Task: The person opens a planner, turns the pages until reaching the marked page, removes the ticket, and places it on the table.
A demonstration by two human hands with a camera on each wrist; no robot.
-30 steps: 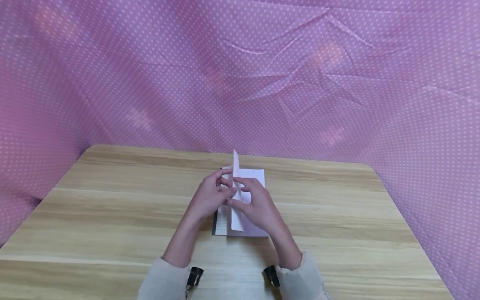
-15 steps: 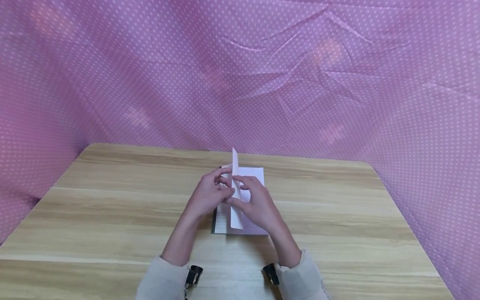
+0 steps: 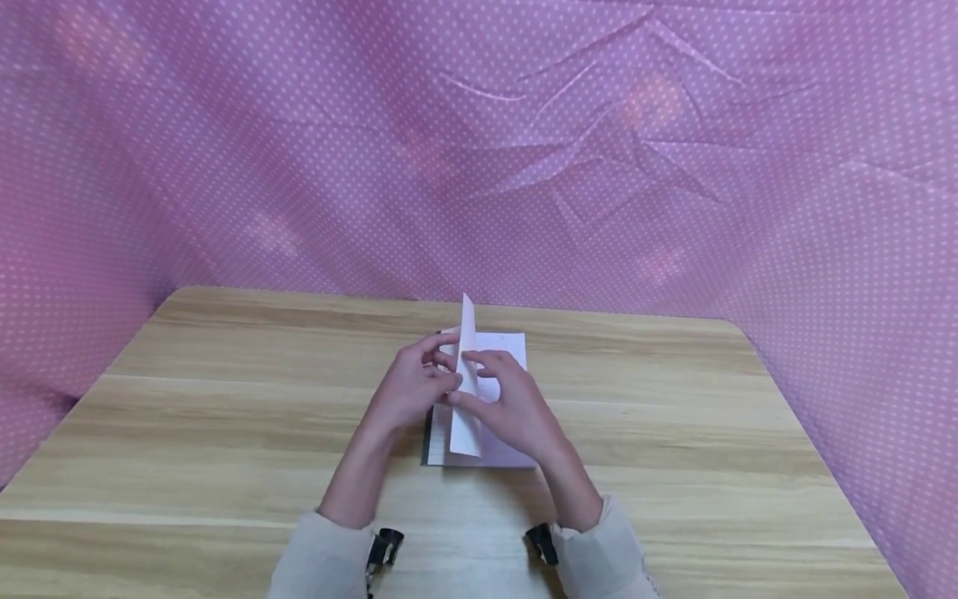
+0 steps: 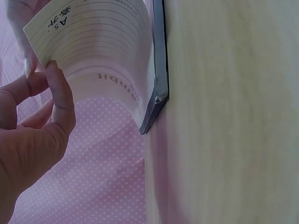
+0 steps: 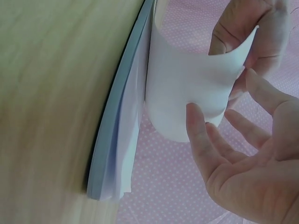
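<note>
Left hand (image 3: pixel 412 387) is pinching the raised page (image 3: pixel 465 428) at its free edge; right hand (image 3: pixel 515 408), fingers spread, is touching its face, apparently steadying it; notebook (image 3: pixel 507 343) is lying open beneath on the table (image 3: pixel 224 433), pink cloth (image 3: pixel 374 183) hanging behind

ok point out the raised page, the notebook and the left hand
Raised page (image 4: pixel 100 42): left wrist view, its lined face
Notebook (image 3: pixel 497 450): head view, flat page near the bottom
Left hand (image 3: pixel 410 384): head view, back of hand

the lined page (image 4: pixel 96 49) bears handwritten "as" (image 4: pixel 60 23) beside dark characters (image 4: pixel 66 10), plus faint lettering (image 4: pixel 122 86) resembling "ambit".
</note>
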